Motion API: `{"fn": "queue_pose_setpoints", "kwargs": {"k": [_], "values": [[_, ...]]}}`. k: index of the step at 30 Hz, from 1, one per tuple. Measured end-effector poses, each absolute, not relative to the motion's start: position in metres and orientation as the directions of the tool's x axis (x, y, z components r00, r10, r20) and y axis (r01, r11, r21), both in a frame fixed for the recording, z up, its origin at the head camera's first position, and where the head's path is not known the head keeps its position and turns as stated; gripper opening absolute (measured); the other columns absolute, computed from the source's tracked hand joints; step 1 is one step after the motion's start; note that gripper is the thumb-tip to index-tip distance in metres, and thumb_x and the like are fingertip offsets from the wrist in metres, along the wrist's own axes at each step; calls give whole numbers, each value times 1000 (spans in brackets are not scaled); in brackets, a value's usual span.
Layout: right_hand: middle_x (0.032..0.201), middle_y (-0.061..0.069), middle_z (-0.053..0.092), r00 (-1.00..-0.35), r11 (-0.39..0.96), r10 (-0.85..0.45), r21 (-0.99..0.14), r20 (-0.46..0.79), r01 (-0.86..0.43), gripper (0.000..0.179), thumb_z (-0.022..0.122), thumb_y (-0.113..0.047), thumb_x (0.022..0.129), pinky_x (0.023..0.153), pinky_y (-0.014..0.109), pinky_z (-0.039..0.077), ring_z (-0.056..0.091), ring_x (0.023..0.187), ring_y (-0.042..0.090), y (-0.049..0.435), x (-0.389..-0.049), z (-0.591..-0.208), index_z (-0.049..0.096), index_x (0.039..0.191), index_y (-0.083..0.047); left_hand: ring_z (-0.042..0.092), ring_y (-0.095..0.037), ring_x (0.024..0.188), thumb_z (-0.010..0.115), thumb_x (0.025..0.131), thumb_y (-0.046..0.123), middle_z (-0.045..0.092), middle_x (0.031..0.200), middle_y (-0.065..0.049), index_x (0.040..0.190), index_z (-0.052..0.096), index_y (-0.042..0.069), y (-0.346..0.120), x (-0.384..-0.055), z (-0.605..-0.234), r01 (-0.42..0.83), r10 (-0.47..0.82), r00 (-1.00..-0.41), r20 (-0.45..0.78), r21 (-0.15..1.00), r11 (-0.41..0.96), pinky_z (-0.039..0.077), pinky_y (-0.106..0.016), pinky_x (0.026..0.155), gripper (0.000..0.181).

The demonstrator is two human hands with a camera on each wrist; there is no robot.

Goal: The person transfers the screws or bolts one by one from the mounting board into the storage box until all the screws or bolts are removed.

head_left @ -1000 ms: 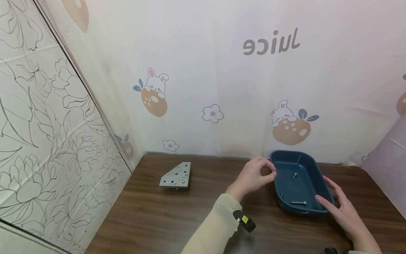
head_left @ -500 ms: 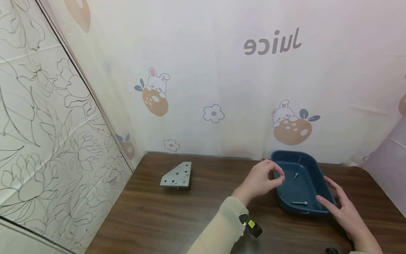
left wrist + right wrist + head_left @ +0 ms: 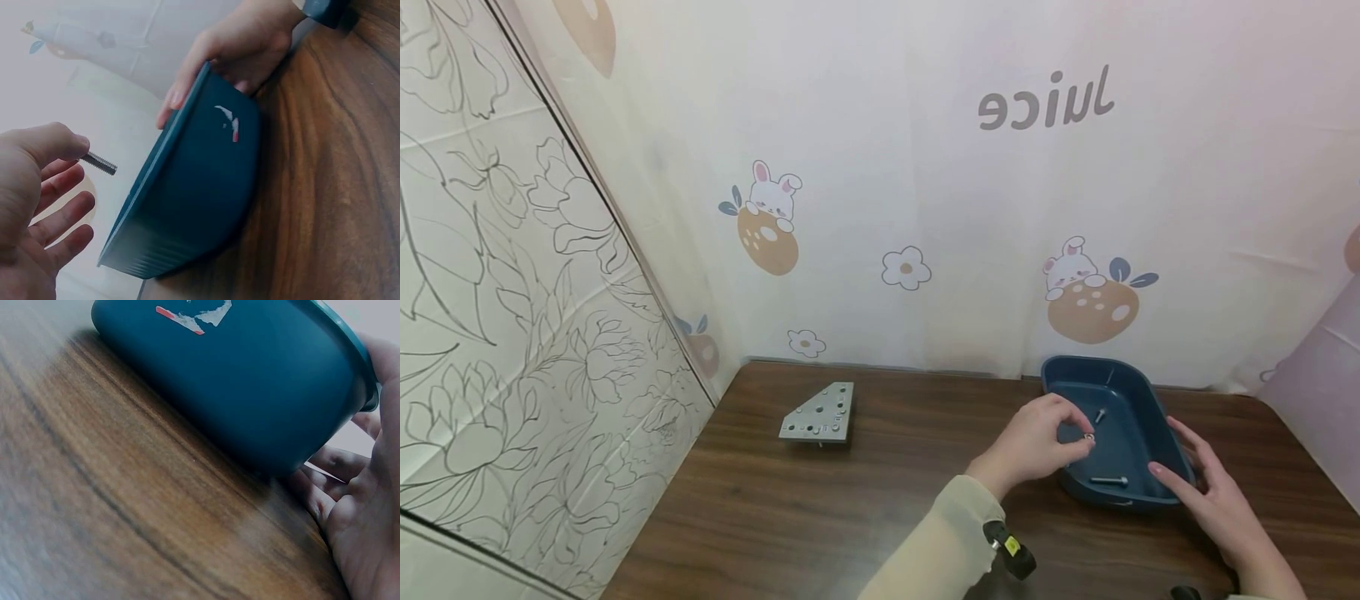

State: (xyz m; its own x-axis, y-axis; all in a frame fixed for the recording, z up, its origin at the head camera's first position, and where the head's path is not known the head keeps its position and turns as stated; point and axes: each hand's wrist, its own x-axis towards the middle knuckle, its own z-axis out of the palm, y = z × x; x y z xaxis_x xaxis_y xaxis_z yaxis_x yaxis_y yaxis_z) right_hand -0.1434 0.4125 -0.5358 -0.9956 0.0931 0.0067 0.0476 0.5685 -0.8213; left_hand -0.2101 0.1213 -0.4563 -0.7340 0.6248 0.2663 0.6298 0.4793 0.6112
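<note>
My left hand pinches a small metal bolt between thumb and index finger, over the left side of a dark blue plastic tray. In the left wrist view the threaded shank of that bolt sticks out past the fingertips; its head is hidden. My right hand holds the tray's right side, thumb over the rim and the other fingers along the outside. Inside the tray lie a long bolt near the front and a shorter bolt farther back.
A grey metal plate with a cut-off corner and several holes sits at the back left of the brown wooden table. Behind the table hangs a printed curtain, and a flower-patterned panel stands at the left.
My left hand has moved right and toward the front, from the tray's left rim to over its inside, still pinching the bolt. The right hand and the tray have stayed in place.
</note>
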Motion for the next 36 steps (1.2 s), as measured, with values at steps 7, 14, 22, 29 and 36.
{"fn": "queue_pose_setpoints", "kwargs": {"k": [7, 14, 22, 29, 36], "values": [[167, 47, 14, -996, 565, 85, -824, 0, 48, 91, 58, -38, 114, 91, 85, 36, 25, 138, 67, 412, -144, -534, -9, 176, -32, 56, 7, 115, 78, 104, 31, 65, 126, 17, 114, 79, 27, 125, -209, -463, 625, 640, -735, 226, 590, 510, 44, -6, 96, 11], [165, 47, 19, -997, 572, 83, -819, 6, 42, 91, 58, -37, 114, 90, 84, 38, 28, 136, 66, 413, -144, -535, -8, 176, -32, 57, 6, 114, 78, 104, 32, 66, 125, 17, 117, 79, 26, 126, -210, -467, 631, 653, -729, 204, 568, 528, 42, -5, 93, 15], [165, 47, 19, -997, 572, 83, -819, 5, 44, 91, 58, -36, 114, 89, 84, 39, 28, 136, 65, 414, -143, -536, -8, 176, -33, 56, 6, 115, 80, 102, 33, 66, 128, 16, 126, 77, 24, 126, -210, -466, 642, 668, -720, 187, 545, 539, 41, -3, 93, 25], [164, 45, 25, -996, 593, 85, -805, 26, 29, 90, 59, -35, 114, 89, 79, 42, 31, 129, 56, 414, -142, -537, -5, 176, -33, 56, 6, 115, 80, 102, 34, 66, 128, 17, 127, 76, 25, 125, -209, -466, 638, 666, -723, 183, 546, 543, 41, -3, 94, 26], [164, 44, 25, -996, 592, 81, -805, 27, 26, 89, 59, -34, 114, 89, 79, 42, 33, 128, 50, 415, -142, -537, -4, 176, -34, 55, 7, 115, 80, 102, 35, 66, 128, 17, 127, 77, 24, 125, -212, -465, 652, 678, -711, 188, 539, 534, 38, -2, 95, 27]]}}
